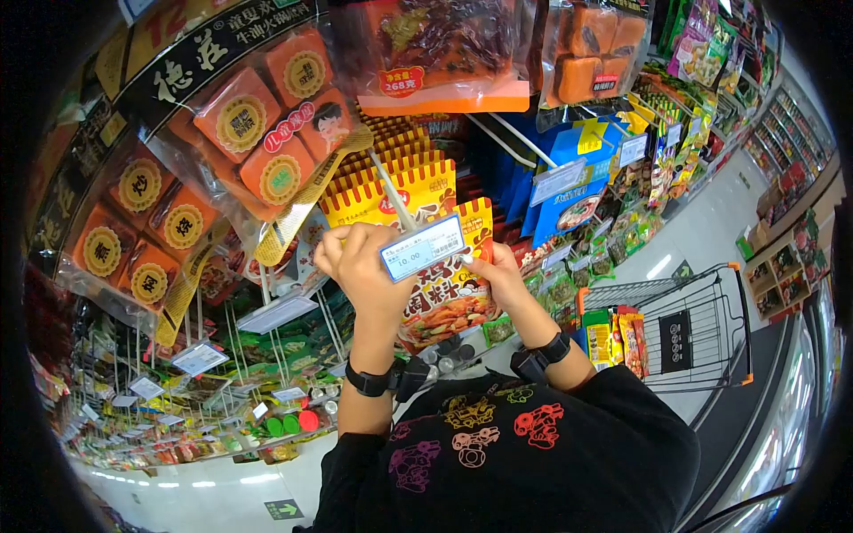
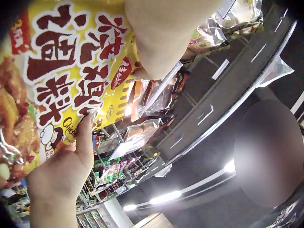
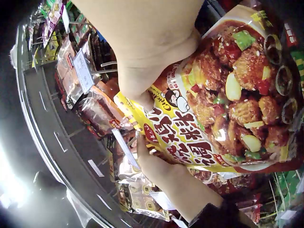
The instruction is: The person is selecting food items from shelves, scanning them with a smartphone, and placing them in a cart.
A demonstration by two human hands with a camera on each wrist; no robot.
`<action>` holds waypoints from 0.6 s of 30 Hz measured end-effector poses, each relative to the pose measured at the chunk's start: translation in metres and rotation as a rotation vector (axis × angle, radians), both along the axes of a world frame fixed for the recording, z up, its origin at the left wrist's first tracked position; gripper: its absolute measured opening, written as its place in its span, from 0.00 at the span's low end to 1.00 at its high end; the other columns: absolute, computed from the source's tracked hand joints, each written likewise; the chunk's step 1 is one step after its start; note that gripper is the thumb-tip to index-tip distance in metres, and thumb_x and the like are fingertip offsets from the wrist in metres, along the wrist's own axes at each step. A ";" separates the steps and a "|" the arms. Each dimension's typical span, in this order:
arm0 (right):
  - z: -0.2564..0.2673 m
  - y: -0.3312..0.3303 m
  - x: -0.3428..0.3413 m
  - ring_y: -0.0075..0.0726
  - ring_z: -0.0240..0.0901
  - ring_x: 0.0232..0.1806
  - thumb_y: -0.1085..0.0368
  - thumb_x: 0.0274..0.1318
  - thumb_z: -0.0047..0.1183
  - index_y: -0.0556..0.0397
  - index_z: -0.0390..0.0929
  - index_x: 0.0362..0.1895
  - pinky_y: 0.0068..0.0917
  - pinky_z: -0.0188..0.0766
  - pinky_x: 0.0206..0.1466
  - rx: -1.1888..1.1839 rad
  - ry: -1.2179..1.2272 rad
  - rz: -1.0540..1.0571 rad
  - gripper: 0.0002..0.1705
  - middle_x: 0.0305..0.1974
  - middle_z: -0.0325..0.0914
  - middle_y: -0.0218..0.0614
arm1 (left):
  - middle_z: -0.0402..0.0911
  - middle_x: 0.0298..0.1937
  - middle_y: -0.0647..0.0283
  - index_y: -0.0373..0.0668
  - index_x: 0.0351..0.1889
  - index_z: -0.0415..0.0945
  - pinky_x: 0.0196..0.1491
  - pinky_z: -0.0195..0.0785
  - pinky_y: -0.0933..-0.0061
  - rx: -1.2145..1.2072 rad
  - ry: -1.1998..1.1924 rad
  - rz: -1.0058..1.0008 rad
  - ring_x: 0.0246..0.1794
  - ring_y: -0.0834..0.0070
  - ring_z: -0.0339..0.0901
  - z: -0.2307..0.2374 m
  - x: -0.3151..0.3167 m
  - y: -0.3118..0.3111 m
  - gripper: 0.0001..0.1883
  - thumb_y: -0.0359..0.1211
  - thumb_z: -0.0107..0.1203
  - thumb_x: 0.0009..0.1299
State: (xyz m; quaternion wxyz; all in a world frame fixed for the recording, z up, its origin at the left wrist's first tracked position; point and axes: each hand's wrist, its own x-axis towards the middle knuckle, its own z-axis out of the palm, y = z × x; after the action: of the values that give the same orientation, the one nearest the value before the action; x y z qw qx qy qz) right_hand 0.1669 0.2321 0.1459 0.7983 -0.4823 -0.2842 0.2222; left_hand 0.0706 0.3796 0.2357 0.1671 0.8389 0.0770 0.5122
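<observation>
Both hands hold a yellow packet of chicken seasoning [image 1: 449,311] with a picture of cooked chicken on its front. My left hand [image 1: 369,266] grips its top edge beside a price tag [image 1: 422,249] on a hook end, which covers part of the packet in the head view. At the opposite top corner, my right hand [image 1: 508,286] pinches it, thumb on the front. From the left wrist, the right thumb [image 2: 85,137] shows pressed flat on the yellow print. The right wrist view has the packet's chicken picture [image 3: 242,95] facing the camera.
More yellow packets [image 1: 391,191] hang behind on the same rack. Large bags of red hotpot blocks [image 1: 258,124] hang at upper left, blue packets [image 1: 573,178] to the right. A shopping cart [image 1: 702,329] with several packets stands at right on the aisle floor.
</observation>
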 end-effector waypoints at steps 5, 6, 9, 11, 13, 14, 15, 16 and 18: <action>-0.002 0.000 0.004 0.19 0.69 0.36 0.68 0.50 0.51 0.62 0.74 0.39 0.20 0.65 0.41 -0.041 -0.033 -0.012 0.12 0.36 0.75 0.30 | 0.73 0.24 0.68 0.42 0.21 0.75 0.49 0.45 0.67 -0.012 0.056 0.006 0.37 0.69 0.64 -0.001 0.000 0.001 0.08 0.32 0.58 0.42; -0.003 0.000 0.004 0.19 0.69 0.35 0.68 0.50 0.52 0.62 0.74 0.39 0.20 0.65 0.41 -0.042 -0.035 -0.014 0.12 0.36 0.76 0.30 | 0.73 0.24 0.68 0.42 0.21 0.75 0.49 0.45 0.67 -0.012 0.057 0.010 0.38 0.69 0.64 -0.001 0.000 0.000 0.08 0.32 0.57 0.43; -0.006 0.001 0.006 0.19 0.69 0.35 0.68 0.49 0.52 0.62 0.74 0.38 0.20 0.65 0.40 -0.034 -0.028 -0.011 0.12 0.35 0.76 0.30 | 0.73 0.25 0.69 0.44 0.20 0.75 0.49 0.44 0.66 -0.019 0.055 0.016 0.38 0.69 0.63 -0.003 0.001 -0.001 0.07 0.33 0.58 0.42; -0.008 0.001 0.007 0.19 0.69 0.34 0.68 0.49 0.53 0.62 0.74 0.38 0.20 0.65 0.39 -0.014 -0.010 0.000 0.12 0.34 0.76 0.29 | 0.72 0.25 0.71 0.47 0.18 0.74 0.50 0.42 0.64 -0.035 0.048 0.010 0.39 0.69 0.62 -0.007 0.004 0.000 0.09 0.37 0.60 0.41; -0.006 0.000 0.008 0.20 0.70 0.34 0.68 0.48 0.52 0.62 0.74 0.38 0.20 0.66 0.40 -0.057 -0.022 0.001 0.12 0.35 0.76 0.30 | 0.72 0.25 0.72 0.47 0.18 0.74 0.50 0.42 0.65 -0.025 0.053 0.008 0.39 0.69 0.62 -0.007 0.004 0.001 0.09 0.38 0.60 0.42; -0.004 -0.001 0.009 0.20 0.70 0.34 0.69 0.48 0.52 0.62 0.74 0.38 0.20 0.66 0.40 -0.078 -0.028 0.001 0.12 0.35 0.76 0.31 | 0.72 0.25 0.72 0.47 0.18 0.74 0.50 0.42 0.65 -0.020 0.056 0.006 0.39 0.69 0.62 -0.007 0.004 0.002 0.08 0.38 0.60 0.42; -0.002 -0.002 0.009 0.20 0.70 0.34 0.68 0.48 0.52 0.62 0.74 0.38 0.20 0.66 0.39 -0.106 -0.051 -0.007 0.12 0.35 0.76 0.30 | 0.73 0.25 0.72 0.47 0.18 0.74 0.50 0.42 0.65 -0.023 0.052 0.003 0.39 0.69 0.62 -0.007 0.004 0.002 0.08 0.38 0.60 0.42; 0.000 -0.004 0.009 0.19 0.70 0.34 0.68 0.48 0.52 0.62 0.74 0.38 0.20 0.66 0.39 -0.135 -0.074 -0.014 0.12 0.34 0.76 0.30 | 0.73 0.25 0.72 0.47 0.18 0.75 0.50 0.42 0.65 -0.027 0.047 0.000 0.39 0.70 0.62 -0.007 0.004 0.002 0.08 0.38 0.60 0.43; 0.002 -0.008 0.010 0.19 0.69 0.33 0.68 0.48 0.53 0.61 0.74 0.38 0.19 0.66 0.38 -0.198 -0.112 -0.023 0.12 0.34 0.76 0.29 | 0.73 0.25 0.72 0.47 0.18 0.75 0.50 0.41 0.65 -0.036 0.045 -0.002 0.40 0.70 0.62 -0.007 0.004 0.001 0.08 0.38 0.60 0.43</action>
State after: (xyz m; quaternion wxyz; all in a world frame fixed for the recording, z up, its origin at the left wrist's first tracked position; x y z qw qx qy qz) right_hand 0.1766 0.2237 0.1481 0.7320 -0.5737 -0.2997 0.2127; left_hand 0.0743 0.3809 0.2287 0.1810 0.8472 0.0891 0.4915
